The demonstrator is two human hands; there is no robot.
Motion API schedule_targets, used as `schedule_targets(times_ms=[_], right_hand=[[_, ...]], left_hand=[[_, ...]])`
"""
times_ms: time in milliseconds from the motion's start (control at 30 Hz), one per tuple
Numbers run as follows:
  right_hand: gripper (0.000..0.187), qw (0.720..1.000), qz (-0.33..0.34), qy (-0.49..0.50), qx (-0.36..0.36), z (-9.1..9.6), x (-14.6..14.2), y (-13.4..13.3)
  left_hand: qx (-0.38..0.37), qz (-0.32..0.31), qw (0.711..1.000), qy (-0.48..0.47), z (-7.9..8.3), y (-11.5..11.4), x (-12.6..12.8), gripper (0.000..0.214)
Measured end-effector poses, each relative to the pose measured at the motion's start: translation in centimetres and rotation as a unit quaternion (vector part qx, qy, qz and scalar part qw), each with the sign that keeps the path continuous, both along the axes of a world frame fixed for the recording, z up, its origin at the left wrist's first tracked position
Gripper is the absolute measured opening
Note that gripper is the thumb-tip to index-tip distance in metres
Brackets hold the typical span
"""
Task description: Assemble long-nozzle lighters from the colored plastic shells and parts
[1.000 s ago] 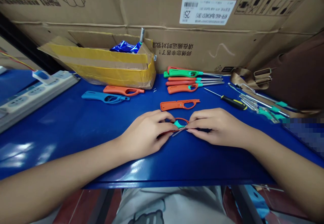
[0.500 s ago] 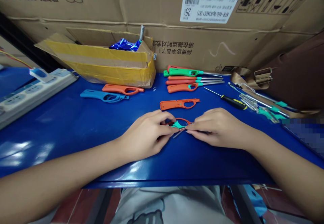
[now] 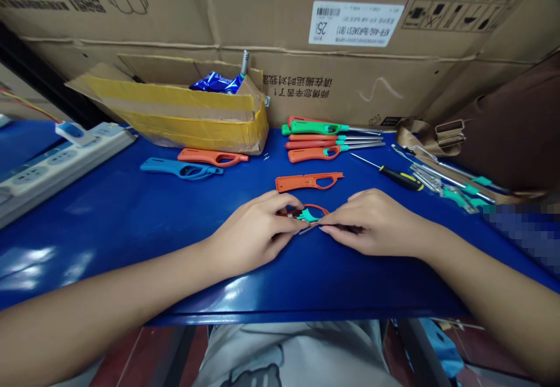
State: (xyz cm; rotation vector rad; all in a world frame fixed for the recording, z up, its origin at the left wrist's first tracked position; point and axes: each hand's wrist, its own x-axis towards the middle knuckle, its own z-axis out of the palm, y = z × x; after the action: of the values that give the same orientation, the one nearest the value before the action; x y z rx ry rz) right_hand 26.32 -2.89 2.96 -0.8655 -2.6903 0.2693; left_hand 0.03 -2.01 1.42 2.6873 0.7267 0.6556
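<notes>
My left hand [image 3: 256, 232] and my right hand [image 3: 376, 220] meet at the middle of the blue table [image 3: 109, 218]. Between them lies an orange lighter shell with a teal trigger [image 3: 308, 214]. The left fingers pinch its left end. The right fingers pinch a thin metal rod [image 3: 308, 229] against its right end. Both hands rest on the tabletop. Just behind them lies an empty orange shell half [image 3: 308, 182].
Finished lighters [image 3: 326, 139] lie in a row at the back. A blue shell [image 3: 181, 168] and an orange shell [image 3: 212, 156] lie left, by a taped cardboard box [image 3: 184, 112]. A screwdriver [image 3: 394, 173], metal rods [image 3: 441, 180] and a power strip [image 3: 52, 162] flank them.
Almost nothing has moved. The fingers of both hands have shifted slightly on the orange shell, which stays in the same spot.
</notes>
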Motion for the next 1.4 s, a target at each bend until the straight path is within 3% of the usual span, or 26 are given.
schedule_targets(times_ms=[100, 200, 300, 400, 500, 633, 900, 1133, 1300, 1400], right_hand=[[0.021, 0.999, -0.027, 0.047, 0.006, 0.1, 0.3, 0.5], [0.022, 0.989, -0.131, 0.052, 0.045, 0.6, 1.0, 1.2], [0.030, 0.958, -0.276, 0.000, 0.075, 1.8, 2.2, 2.2], [0.045, 0.906, -0.409, -0.077, 0.082, 3.1, 4.3, 3.2], [0.043, 0.816, -0.530, -0.228, -0.043, 4.0, 7.4, 4.2], [0.028, 0.775, -0.556, -0.268, -0.137, 4.5, 10.9, 4.8], [0.016, 0.766, -0.546, -0.281, -0.190, 4.8, 12.2, 4.7], [0.016, 0.757, -0.562, -0.296, -0.153, 4.4, 11.4, 4.9], [0.024, 0.804, -0.548, -0.232, -0.003, 3.8, 8.2, 4.5], [0.021, 0.877, -0.444, -0.150, 0.109, 2.7, 5.1, 3.8]], left_hand=[[-0.010, 0.006, 1.000, -0.029, -0.4, 0.4, 0.0, 0.022], [-0.023, 0.012, 0.999, -0.038, -0.6, 0.8, 0.0, 0.019], [-0.040, 0.011, 0.998, -0.039, -0.5, 1.1, 0.0, 0.020], [-0.048, 0.022, 0.998, -0.029, -0.3, 1.2, 0.0, 0.022], [-0.036, 0.038, 0.999, -0.014, 0.1, 1.1, -0.1, 0.025], [-0.016, 0.044, 0.999, 0.019, 0.7, 1.0, -0.3, 0.030], [-0.013, 0.028, 0.999, 0.040, 0.7, 1.4, -0.5, 0.034], [-0.036, 0.019, 0.999, 0.030, -0.4, 1.9, -0.3, 0.029], [-0.051, 0.007, 0.999, 0.009, -1.0, 1.9, 0.0, 0.032], [-0.074, 0.018, 0.996, -0.042, -0.9, 1.6, 0.2, 0.034]])
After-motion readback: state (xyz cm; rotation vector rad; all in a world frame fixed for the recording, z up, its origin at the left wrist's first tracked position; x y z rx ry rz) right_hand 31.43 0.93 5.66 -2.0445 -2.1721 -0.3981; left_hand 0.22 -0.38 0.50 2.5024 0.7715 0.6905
